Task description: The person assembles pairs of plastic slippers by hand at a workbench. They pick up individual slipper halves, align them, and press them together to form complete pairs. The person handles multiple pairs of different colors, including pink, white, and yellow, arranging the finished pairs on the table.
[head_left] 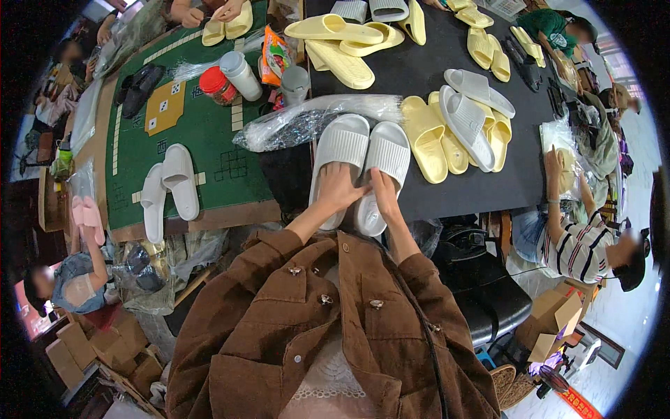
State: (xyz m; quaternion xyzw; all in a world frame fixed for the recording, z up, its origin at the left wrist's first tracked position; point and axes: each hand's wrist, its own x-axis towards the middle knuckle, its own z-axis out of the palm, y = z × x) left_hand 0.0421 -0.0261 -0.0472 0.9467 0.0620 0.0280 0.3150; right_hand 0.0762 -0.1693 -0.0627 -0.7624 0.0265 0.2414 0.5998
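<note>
A pair of white slide slippers stands side by side at the table's near edge, toes pointing away from me. My left hand (337, 187) reaches into the left slipper (342, 142), its fingertips hidden under the ribbed strap and its thumb stretched toward the other one. Gripped at its strap opening, the right slipper (389, 154) is in my right hand (384, 193); some of those fingers are hidden too. Just beyond lies a bundle of clear plastic bags (321, 120). Close on the right are stacked yellow slippers (424, 136) with white slippers (469, 126) on top.
More yellow slippers (342, 63) lie at the back of the black table (488, 188). On the green table (230, 188) are another white pair (180, 183), a red-lidded jar (218, 85), a tumbler (241, 75) and black slippers (139, 89). Co-workers handle slippers and bags around the tables.
</note>
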